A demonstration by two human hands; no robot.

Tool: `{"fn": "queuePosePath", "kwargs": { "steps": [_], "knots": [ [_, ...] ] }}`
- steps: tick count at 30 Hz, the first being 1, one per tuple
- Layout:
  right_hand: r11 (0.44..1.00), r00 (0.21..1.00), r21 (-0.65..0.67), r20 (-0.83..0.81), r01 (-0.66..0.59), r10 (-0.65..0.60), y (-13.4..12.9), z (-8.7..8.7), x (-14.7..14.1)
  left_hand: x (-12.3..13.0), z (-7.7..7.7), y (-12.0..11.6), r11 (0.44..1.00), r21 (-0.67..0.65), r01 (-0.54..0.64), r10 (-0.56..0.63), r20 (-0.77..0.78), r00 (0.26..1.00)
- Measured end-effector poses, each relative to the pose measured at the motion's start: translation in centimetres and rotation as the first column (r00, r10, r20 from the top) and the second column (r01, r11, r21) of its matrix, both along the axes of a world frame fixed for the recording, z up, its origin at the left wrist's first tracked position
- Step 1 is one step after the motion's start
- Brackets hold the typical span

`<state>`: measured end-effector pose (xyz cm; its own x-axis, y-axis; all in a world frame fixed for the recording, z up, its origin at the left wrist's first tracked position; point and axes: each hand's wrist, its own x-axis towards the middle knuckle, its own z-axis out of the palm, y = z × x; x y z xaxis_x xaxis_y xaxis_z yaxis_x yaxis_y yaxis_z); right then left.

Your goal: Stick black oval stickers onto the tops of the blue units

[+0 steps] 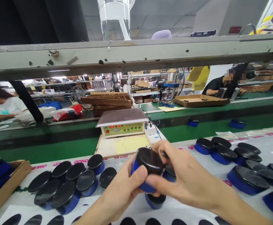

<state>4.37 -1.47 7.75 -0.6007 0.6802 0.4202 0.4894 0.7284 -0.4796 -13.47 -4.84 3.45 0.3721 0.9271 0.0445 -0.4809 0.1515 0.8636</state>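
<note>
A round case (150,160) with a glossy black top and blue side is held up in front of me. My left hand (121,187) is closed around its left side, thumb on the front edge. From the right, my right hand (185,178) grips the same case with its thumb low on the front and fingers bent over the far side. A small dark bit (164,154) shows at the right fingertips; I cannot make out what it is. Just below the hands, another blue-and-black case (155,200) sits on the white-covered bench (117,215).
Similar cases stand in groups at left (66,197) and right (246,179). A cardboard box (16,178) holds more. Behind are a control unit (122,128) and a green conveyor (63,143) carrying cases. A shelf beam (136,51) crosses above. Two people work beyond.
</note>
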Motion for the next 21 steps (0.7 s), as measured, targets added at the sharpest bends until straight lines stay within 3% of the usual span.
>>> {"fn": "queuePosePath", "kwargs": {
  "steps": [2, 5, 8, 13, 17, 21],
  "knots": [
    [0.996, 0.998, 0.082, -0.068, 0.017, -0.011, -0.4, -0.6, 0.0, -0.4, 0.3, 0.0, 0.995, -0.089, -0.045, 0.050, 0.054, 0.997],
    [0.990, 0.996, 0.120, -0.048, -0.074, 0.080, 0.1, -1.3, 0.6, -1.1, 0.8, 0.1, 0.987, -0.147, -0.061, 0.080, 0.127, 0.989],
    [0.976, 0.988, 0.151, 0.016, -0.155, 0.154, 0.3, -2.0, 0.8, -1.3, 1.0, 0.2, 0.990, -0.124, -0.071, 0.090, 0.153, 0.984],
    [0.955, 0.989, 0.256, 0.019, -0.148, 0.148, 0.2, -2.5, 0.5, -0.8, 0.9, 0.0, 0.991, -0.061, -0.119, 0.122, 0.048, 0.991],
    [0.946, 0.994, 0.308, 0.070, -0.104, 0.086, 0.0, -2.4, 0.5, -0.4, 0.7, -0.2, 0.945, 0.144, -0.293, 0.315, -0.172, 0.933],
    [0.932, 0.996, 0.355, 0.063, -0.081, 0.063, -0.3, -2.9, 0.3, -0.5, 0.3, -0.5, 0.811, 0.479, -0.335, 0.536, -0.379, 0.754]
  ]
}}
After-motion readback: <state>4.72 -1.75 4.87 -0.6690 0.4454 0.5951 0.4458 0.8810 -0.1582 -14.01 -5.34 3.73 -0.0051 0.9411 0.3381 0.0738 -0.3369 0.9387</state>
